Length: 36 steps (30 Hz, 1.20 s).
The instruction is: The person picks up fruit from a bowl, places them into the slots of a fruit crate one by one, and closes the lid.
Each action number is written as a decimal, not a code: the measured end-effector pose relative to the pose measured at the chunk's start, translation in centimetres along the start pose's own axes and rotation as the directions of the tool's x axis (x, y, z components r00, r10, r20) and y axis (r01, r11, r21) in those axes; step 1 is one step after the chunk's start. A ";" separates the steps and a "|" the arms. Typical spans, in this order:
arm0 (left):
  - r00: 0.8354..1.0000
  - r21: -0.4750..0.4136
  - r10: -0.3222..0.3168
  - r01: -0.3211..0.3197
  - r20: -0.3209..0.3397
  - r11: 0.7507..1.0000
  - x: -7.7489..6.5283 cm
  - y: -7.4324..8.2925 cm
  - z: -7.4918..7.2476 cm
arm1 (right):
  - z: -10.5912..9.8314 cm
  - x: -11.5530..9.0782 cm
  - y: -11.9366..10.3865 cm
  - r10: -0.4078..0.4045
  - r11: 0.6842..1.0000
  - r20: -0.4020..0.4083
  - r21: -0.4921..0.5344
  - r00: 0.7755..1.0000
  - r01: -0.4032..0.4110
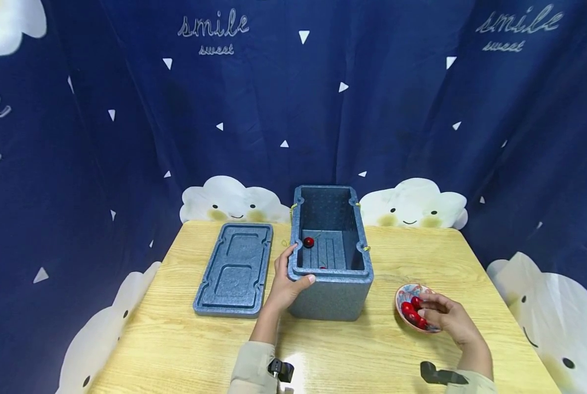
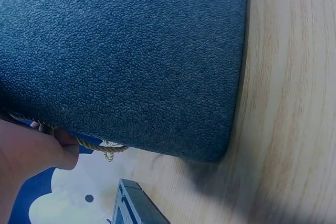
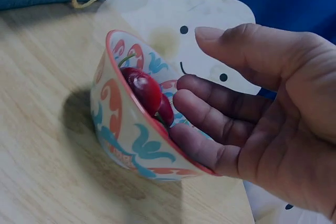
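My left hand (image 1: 286,285) grips the near left corner of a blue-grey foam box (image 1: 331,298), thumb on the front rim and fingers along the left side. In the left wrist view that hand (image 2: 37,148) lies beside a twisted yellow cord (image 2: 100,146) on the box. Inside the box is a dark red cherry (image 1: 309,242); another is mostly hidden behind the front wall. My right hand (image 1: 448,317) reaches over a patterned bowl (image 3: 134,140) holding several red cherries (image 3: 140,88). Its fingertips are inside the rim, thumb apart, with nothing pinched between them.
The box's flat foam lid (image 1: 234,268) lies on the wooden table (image 1: 175,350) to the left of the box. Behind the table hangs a dark blue curtain (image 1: 254,98) with smiling clouds. Yellow cord loops stick out at the box's sides.
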<state>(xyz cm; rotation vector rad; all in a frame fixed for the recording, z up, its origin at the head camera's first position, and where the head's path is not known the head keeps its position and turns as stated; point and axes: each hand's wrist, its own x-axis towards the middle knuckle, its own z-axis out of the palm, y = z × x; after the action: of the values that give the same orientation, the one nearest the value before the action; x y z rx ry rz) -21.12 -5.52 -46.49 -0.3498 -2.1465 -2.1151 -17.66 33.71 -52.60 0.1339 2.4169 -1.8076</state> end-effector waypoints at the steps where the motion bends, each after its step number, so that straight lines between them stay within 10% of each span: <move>1: 1.000 0.001 0.001 -0.001 0.001 1.000 0.0 0.0 0.0 | 0.0 0.0 0.0 0.002 1.000 0.002 -0.005 1.000 -0.002; 36: 1.000 -0.004 -0.003 0.003 -0.009 1.000 0.1 -0.2 0.0 | 2.0 1.8 0.9 0.074 0.975 -0.025 -0.206 0.997 -0.078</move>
<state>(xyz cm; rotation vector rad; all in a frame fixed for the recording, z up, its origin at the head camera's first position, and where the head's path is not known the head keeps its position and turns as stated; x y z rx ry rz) -21.25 -5.48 -46.64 -0.3365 -2.1395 -2.1193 -19.20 32.07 -54.27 0.2199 2.5551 -1.5188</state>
